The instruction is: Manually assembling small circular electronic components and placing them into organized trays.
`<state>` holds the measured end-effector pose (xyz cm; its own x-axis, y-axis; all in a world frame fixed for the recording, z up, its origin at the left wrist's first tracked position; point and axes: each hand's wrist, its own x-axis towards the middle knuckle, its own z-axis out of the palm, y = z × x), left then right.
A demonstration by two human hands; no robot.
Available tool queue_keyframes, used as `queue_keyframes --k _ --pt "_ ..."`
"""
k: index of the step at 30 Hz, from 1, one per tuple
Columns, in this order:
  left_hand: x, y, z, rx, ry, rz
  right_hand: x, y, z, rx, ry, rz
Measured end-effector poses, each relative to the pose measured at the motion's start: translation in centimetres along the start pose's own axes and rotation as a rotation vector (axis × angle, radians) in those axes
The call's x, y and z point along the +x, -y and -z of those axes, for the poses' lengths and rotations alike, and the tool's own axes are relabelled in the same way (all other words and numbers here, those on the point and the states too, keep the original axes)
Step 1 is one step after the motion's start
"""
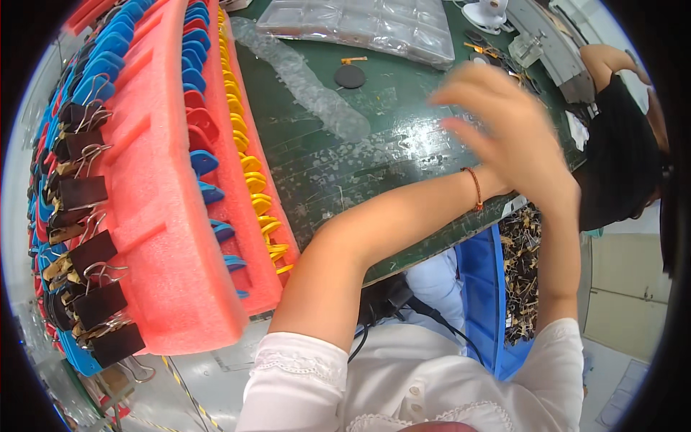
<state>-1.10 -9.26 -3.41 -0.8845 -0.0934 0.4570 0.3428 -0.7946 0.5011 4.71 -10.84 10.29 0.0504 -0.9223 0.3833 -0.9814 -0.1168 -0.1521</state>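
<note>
My right hand is raised over the right part of the green table and blurred by motion. Its fingers and thumb stand apart, with nothing visible between them. From the lower left, my left forearm reaches across to the right, a thin reddish bracelet at the wrist. My left hand is hidden at and behind the right hand, so its fingers cannot be made out. Left of the hands, a dark round disc with a small gold-coloured tab lies on the table. Small dark and gold-coloured parts lie beyond the right hand.
Pink foam racks on the left hold rows of blue, red and yellow pieces; black binder clips line the outer side. A clear plastic strip and clear compartment tray lie behind. A blue bin holds small parts. Another person is at right.
</note>
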Motion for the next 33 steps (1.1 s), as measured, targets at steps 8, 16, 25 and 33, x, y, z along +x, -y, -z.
queue_keyframes --k 8,16,25,33 --pt "1.6 0.2 -2.4 0.026 -0.109 0.195 6.0 -1.6 -8.0 0.105 0.418 0.162" --pt "1.4 -0.6 -2.8 -0.006 -0.113 0.283 6.3 -1.5 -8.0 0.271 0.459 0.050" --pt "1.4 -0.6 -1.3 -0.089 -0.121 0.396 5.1 -2.2 -10.3 0.194 0.415 0.065" --pt "1.4 -1.6 -0.9 -0.222 -0.136 0.460 -0.9 0.4 -4.1 0.393 0.204 0.072"
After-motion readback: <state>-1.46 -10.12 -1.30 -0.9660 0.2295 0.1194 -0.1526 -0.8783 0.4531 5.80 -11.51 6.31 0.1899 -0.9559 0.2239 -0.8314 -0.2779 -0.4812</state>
